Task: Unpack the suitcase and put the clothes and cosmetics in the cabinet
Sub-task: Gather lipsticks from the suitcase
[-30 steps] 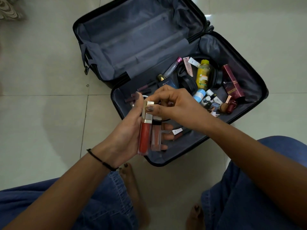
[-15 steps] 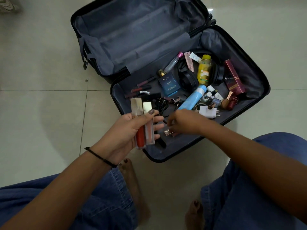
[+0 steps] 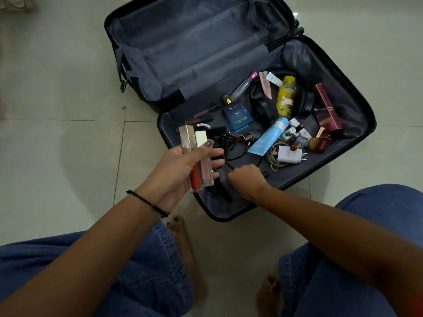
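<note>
Looking down from a seated person's own eyes at an open black suitcase lying flat on a pale tiled floor. Its far half, lined in grey cloth, holds nothing that can be seen; its near half is scattered with cosmetics and small gadgets. The left hand, with a thin black band at the wrist, is raised just over the near left corner of the suitcase and grips two lip gloss tubes side by side, thumb pressed across their square gold caps, one tube orange-red and the other paler. The right hand is down inside the near half, knuckles up and fingers curled under, close to a loop of black cable; whether it pinches anything cannot be told. Further back in the same half lie a blue perfume bottle, black headphones, a yellow bottle, a light blue tube, a white charger plug, a maroon box and a cluster of small nail polish bottles. Blue jeans cover both legs at the bottom of the view, with bare feet between them on the floor.
</note>
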